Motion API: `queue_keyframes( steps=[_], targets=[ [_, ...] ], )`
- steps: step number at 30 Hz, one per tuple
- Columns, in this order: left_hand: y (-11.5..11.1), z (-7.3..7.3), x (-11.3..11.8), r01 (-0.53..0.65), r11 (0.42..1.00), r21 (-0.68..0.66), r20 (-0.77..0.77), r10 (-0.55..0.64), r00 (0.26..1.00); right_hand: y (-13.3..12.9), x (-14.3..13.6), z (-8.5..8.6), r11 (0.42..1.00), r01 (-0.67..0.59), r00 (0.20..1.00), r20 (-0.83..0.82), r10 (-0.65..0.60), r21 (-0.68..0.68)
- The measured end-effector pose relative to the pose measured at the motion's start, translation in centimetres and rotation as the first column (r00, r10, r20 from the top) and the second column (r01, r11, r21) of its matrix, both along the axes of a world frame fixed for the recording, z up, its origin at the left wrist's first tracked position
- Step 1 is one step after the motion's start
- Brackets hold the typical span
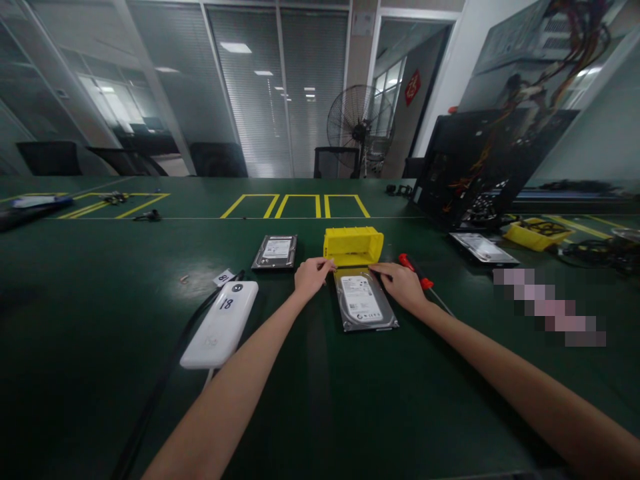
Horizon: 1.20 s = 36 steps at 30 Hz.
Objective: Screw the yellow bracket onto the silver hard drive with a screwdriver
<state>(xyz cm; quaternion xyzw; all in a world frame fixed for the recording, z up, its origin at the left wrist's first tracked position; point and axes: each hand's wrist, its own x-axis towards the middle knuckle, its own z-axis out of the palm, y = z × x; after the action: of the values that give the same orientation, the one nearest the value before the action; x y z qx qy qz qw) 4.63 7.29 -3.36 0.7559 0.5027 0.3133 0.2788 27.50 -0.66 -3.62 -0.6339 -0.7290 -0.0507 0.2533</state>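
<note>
A yellow plastic bin (pixel 353 245) lies on the green table with its open side facing me. Right in front of it is a hard drive (pixel 362 300), label up, its far edge close against the bin's near edge. At the bin's near left corner, my left hand (pixel 313 277) is closed, with thumb and fingertips on the edge. My right hand (pixel 400 283) has its fingers together on the near right corner, just above the drive. A second hard drive (pixel 275 252) rests left of the bin. Partly behind my right hand lies a red and black screwdriver (pixel 416 270).
A white power bank (pixel 221 325) with a black cable sits at the left. An open computer case (pixel 475 173), another drive (pixel 483 248) and a yellow bin with parts (pixel 536 234) stand at the right. Yellow tape outlines (pixel 299 196) mark the table's far side.
</note>
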Motion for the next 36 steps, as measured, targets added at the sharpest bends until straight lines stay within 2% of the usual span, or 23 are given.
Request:
queue_keyframes(
  steps=[5, 29, 33, 36],
  targets=[
    [0.0, -0.1, 0.1, -0.021, 1.0, 0.003, -0.015, 0.022, 1.0, 0.1, 0.0, -0.1, 0.999, 0.032, 0.999, 0.008, -0.032, 0.01],
    [-0.2, 0.3, -0.1, -0.002, 1.0, -0.015, -0.027, 0.002, 1.0, 0.0, 0.1, -0.1, 1.0, 0.021, 1.0, -0.009, -0.021, 0.015],
    [-0.1, -0.1, 0.0, -0.012, 0.999, 0.03, -0.049, 0.013, 0.999, 0.0, -0.3, 0.1, 1.0, 0.016, 1.0, -0.017, -0.016, 0.018],
    [-0.5, 0.1, 0.0, -0.04, 0.991, 0.125, -0.068, 0.048, 0.997, 0.2, 0.3, 1.2, 0.994, 0.08, 0.996, -0.053, -0.076, 0.074]
  ],
)
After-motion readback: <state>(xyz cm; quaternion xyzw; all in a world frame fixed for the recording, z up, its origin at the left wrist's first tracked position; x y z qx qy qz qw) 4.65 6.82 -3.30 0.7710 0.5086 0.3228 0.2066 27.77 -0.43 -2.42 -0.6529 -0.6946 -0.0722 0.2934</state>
